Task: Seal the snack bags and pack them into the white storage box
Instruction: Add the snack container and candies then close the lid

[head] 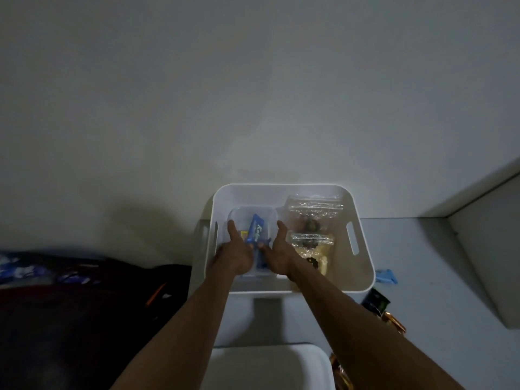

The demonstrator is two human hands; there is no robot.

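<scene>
A: Two hands reach into the white storage box [363,266] on the grey counter [422,319], the left hand [235,256] and right hand [277,256] flanking a clear container [264,213] at the box's left side. Inside it stands a blue snack packet [256,228], tilted, with something yellow beside it.

B: And each grip?

A: Both look open: fingers fairly straight, palms turned inward against the container's sides, carrying or steadying it rather than curling round it. The light is dim, so the fingertips on the far side are hard to read.

B: How should this step go?

A: My judgement: keep the container level so the packet does not tip out, seat it flat in the left corner, then draw both hands straight up, clear of the bags.

B: The count?

A: Two clear zip bags in the box's right half, the farther bag [315,212] near the back wall and the nearer bag [312,249] in front of it, holding pale contents. One clear container, one blue packet. Outside the box, a small blue item [387,276] and some dark and orange wrappers [385,311] lie on the counter to the right. A second white tub [270,367] sits nearest the camera.
</scene>
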